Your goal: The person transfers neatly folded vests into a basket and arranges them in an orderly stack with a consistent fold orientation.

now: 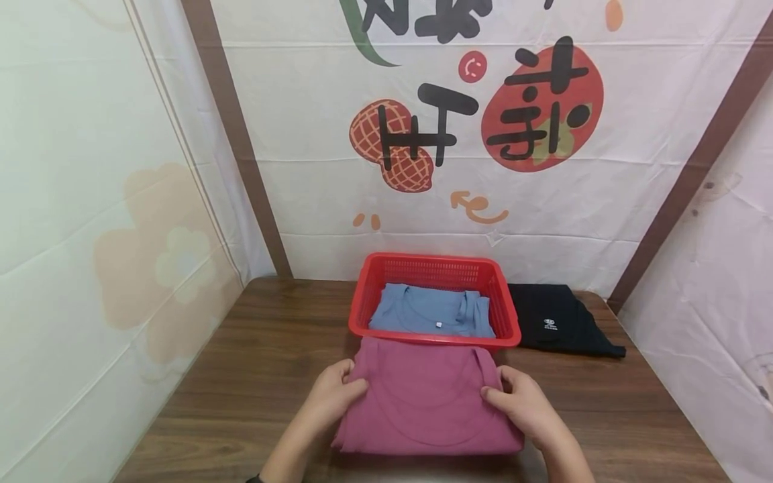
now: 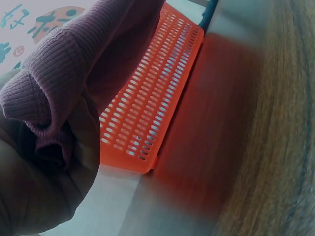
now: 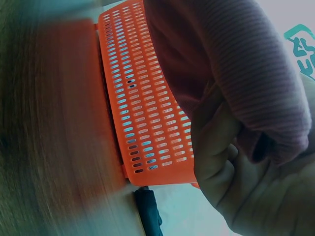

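A folded mauve shirt (image 1: 429,402) is held by its two sides, just in front of the red basket (image 1: 510,335). My left hand (image 1: 332,396) grips its left edge, thumb on top and fingers underneath. On the other side my right hand (image 1: 525,402) grips the right edge the same way. Both wrist views show the ribbed cloth (image 2: 64,64) wrapped in curled fingers, lifted above the table. Inside the basket lies a folded blue shirt (image 1: 431,312) with a small white tag. The mauve shirt's far edge overlaps the basket's near side in the head view.
A black folded garment (image 1: 543,318) with a small white print lies right of the basket. The wooden table (image 1: 260,369) runs up to a white printed cloth wall (image 1: 314,194) behind. Cloth walls also stand at left and right.
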